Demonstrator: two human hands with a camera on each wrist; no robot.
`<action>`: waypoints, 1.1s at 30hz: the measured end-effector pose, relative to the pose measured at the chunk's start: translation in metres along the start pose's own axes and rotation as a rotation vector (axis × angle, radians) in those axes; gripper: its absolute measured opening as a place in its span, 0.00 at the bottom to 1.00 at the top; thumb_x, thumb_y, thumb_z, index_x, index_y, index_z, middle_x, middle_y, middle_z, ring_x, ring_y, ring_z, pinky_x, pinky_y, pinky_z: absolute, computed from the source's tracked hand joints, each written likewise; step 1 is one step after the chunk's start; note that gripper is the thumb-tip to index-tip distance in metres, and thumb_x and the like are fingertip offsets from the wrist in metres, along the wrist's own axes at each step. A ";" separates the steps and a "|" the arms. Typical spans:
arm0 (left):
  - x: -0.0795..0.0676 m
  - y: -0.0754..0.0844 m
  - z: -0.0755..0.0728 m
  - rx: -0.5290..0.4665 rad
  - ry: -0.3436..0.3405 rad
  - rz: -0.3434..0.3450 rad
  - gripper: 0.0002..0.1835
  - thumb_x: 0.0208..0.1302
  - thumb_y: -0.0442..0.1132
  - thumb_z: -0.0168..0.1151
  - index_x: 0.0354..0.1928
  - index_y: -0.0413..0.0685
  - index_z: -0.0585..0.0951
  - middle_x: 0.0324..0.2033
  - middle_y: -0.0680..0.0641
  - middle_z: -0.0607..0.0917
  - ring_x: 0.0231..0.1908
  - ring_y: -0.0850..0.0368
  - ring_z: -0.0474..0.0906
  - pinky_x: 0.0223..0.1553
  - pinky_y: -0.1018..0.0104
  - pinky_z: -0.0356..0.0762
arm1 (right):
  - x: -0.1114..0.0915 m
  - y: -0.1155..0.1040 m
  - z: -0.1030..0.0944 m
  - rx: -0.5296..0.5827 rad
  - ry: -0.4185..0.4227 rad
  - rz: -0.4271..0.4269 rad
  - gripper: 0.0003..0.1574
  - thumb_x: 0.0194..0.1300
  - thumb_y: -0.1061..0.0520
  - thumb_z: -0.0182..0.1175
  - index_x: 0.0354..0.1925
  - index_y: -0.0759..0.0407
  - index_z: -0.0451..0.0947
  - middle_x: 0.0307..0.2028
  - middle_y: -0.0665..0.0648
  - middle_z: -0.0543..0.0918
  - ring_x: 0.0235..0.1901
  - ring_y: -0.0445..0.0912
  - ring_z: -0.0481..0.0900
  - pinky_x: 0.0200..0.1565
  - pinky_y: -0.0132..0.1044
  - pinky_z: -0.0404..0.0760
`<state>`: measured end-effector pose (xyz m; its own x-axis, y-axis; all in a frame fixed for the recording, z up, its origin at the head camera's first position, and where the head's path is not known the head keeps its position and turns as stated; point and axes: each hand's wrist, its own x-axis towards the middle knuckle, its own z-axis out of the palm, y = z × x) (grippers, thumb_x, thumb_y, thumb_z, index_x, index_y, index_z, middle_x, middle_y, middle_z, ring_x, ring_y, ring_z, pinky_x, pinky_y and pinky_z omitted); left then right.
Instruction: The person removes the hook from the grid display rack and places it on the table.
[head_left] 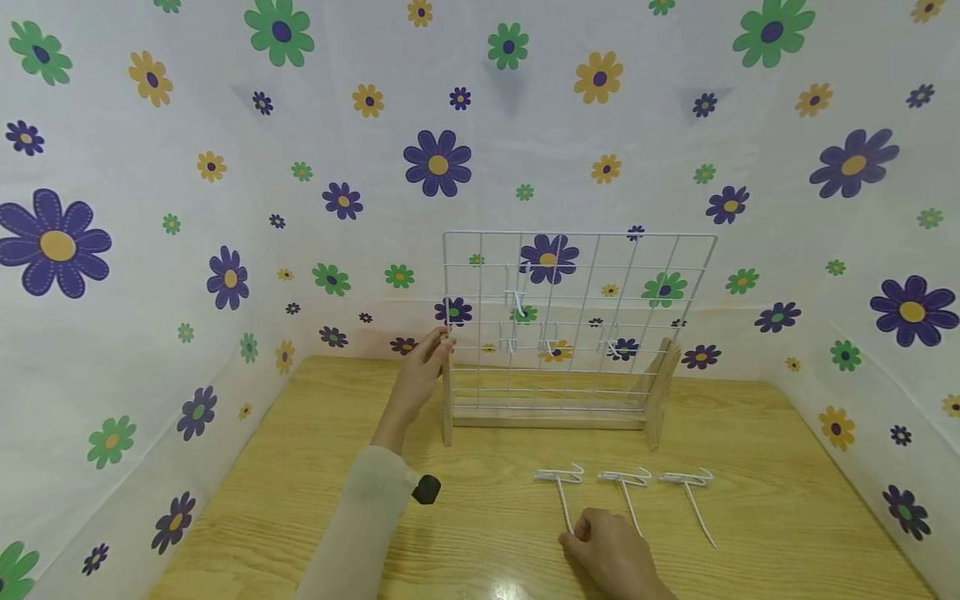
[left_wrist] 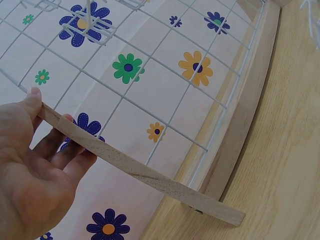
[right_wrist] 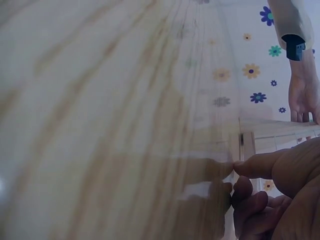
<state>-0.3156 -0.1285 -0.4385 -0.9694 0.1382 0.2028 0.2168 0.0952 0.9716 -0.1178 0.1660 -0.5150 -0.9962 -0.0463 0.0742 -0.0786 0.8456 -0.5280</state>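
Note:
A white wire grid rack (head_left: 577, 323) stands upright in a wooden frame at the back of the table. My left hand (head_left: 422, 371) holds the top of its left wooden upright (left_wrist: 135, 170), the thumb on one side and the fingers on the other in the left wrist view. Several white hooks (head_left: 516, 300) hang on the grid. Three more lie in a row in front of it: a left hook (head_left: 562, 496), a middle hook (head_left: 626, 496) and a right hook (head_left: 693, 500). Low over the tabletop, my right hand (head_left: 611, 550) pinches the left hook's long prong at its near end.
The wood-grain table (head_left: 480, 500) is enclosed by white flower-printed cloth (head_left: 150, 333) at the back and both sides. The rack's right wooden upright (head_left: 662, 396) stands behind the loose hooks. A black device (head_left: 427, 489) sits on the left wrist.

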 end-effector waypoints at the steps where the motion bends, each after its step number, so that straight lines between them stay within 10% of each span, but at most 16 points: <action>1: 0.000 0.000 0.000 -0.002 0.000 0.001 0.28 0.83 0.49 0.48 0.79 0.50 0.64 0.73 0.39 0.70 0.72 0.44 0.68 0.71 0.51 0.69 | 0.000 0.000 0.000 -0.002 0.001 0.000 0.19 0.59 0.49 0.74 0.21 0.50 0.74 0.18 0.43 0.73 0.19 0.40 0.67 0.19 0.33 0.67; 24: -0.001 0.000 -0.001 0.005 -0.002 0.012 0.28 0.83 0.50 0.49 0.78 0.50 0.65 0.73 0.39 0.70 0.72 0.44 0.67 0.71 0.52 0.69 | 0.001 -0.003 -0.009 0.083 -0.029 -0.016 0.13 0.63 0.52 0.71 0.28 0.55 0.78 0.20 0.45 0.79 0.18 0.38 0.73 0.19 0.29 0.76; 33: -0.002 0.001 0.000 -0.001 0.000 0.015 0.29 0.83 0.49 0.49 0.79 0.48 0.63 0.73 0.39 0.70 0.73 0.43 0.66 0.72 0.51 0.68 | 0.024 -0.017 -0.035 0.138 0.088 -0.106 0.06 0.65 0.59 0.71 0.34 0.61 0.84 0.24 0.47 0.81 0.16 0.35 0.67 0.16 0.24 0.68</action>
<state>-0.3134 -0.1290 -0.4377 -0.9660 0.1392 0.2177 0.2316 0.0923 0.9684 -0.1386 0.1690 -0.4745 -0.9754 -0.0795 0.2057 -0.1932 0.7573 -0.6238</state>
